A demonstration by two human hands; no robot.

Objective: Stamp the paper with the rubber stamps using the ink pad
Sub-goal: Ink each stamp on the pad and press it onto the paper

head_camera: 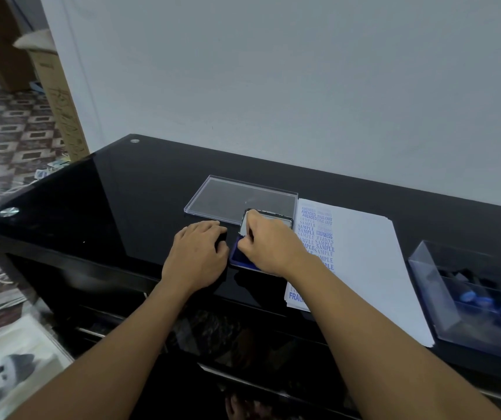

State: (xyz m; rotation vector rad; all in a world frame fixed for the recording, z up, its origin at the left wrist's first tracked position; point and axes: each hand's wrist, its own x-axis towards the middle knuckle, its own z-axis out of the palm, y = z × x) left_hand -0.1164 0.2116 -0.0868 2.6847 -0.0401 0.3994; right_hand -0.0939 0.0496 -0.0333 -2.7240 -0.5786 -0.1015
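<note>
- Right hand (pixel 270 247) pinches the raised lid of the blue ink pad (pixel 237 257), just left of the stamped paper (pixel 364 253).
- Left hand (pixel 196 253) curls over a small black object (pixel 222 237) on the table (pixel 122 207).

**Fig. 1. Single head-worn view**

One wide-angle camera, worn on the person's head, looks forward and down from above and on the near side of the ink pad (pixel 237 257). The pad lies close, about mid-frame. The left forearm (pixel 122 334) and right forearm (pixel 379 328) enter from the lower edge and converge on it. Beyond the ink pad the view takes in the wall (pixel 304 86); to its left, the floor (pixel 6 122); to its right, the paper (pixel 364 253) and a clear box (pixel 443 286) cut by the frame edge.
</note>
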